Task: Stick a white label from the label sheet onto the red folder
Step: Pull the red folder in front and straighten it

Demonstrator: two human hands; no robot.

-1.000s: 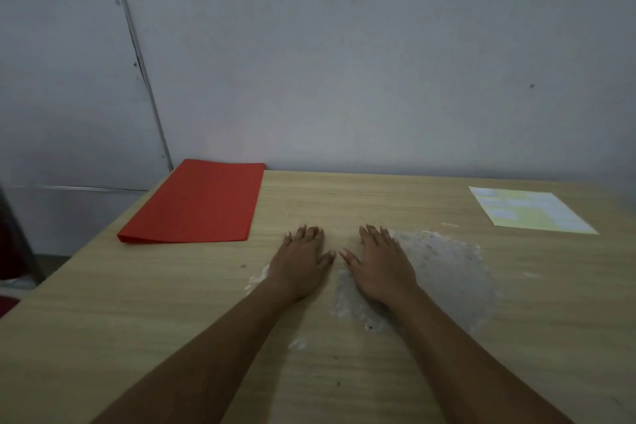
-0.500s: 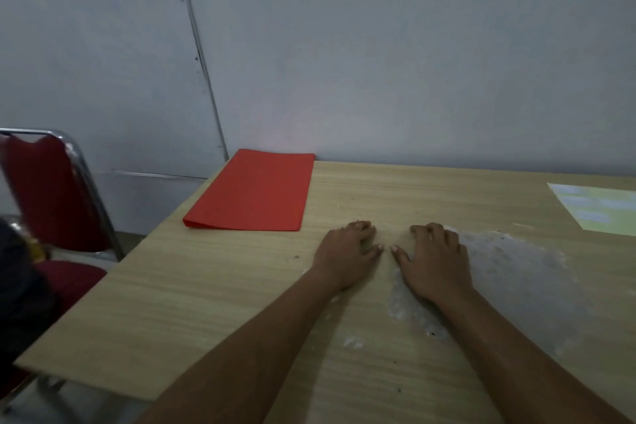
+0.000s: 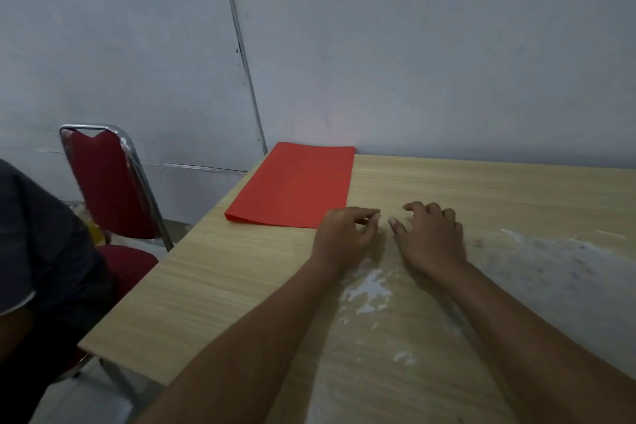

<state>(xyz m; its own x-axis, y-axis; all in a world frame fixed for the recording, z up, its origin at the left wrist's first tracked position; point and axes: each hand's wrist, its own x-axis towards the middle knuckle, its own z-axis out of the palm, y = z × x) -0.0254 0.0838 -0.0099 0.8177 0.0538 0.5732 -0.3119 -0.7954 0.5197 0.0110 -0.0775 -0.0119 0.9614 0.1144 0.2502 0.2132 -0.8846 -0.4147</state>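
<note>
The red folder (image 3: pixel 296 190) lies flat and closed at the table's far left corner, against the wall. My left hand (image 3: pixel 345 236) hovers palm down just right of the folder's near right corner, fingers slightly curled, holding nothing. My right hand (image 3: pixel 431 238) rests palm down beside it, fingers bent and apart, also holding nothing. The label sheet is out of the frame to the right.
The wooden table (image 3: pixel 220 289) has a large whitish worn patch (image 3: pixel 550 272) on its right part. A red chair with a metal frame (image 3: pixel 110 182) stands left of the table. Another person's dark sleeve (image 3: pixel 38 251) fills the left edge. A grey wall is behind.
The view has swung left, so the label sheet left the frame and the chair and another person came in. Both hands have lifted slightly and curled their fingers, the left one nearer the folder.
</note>
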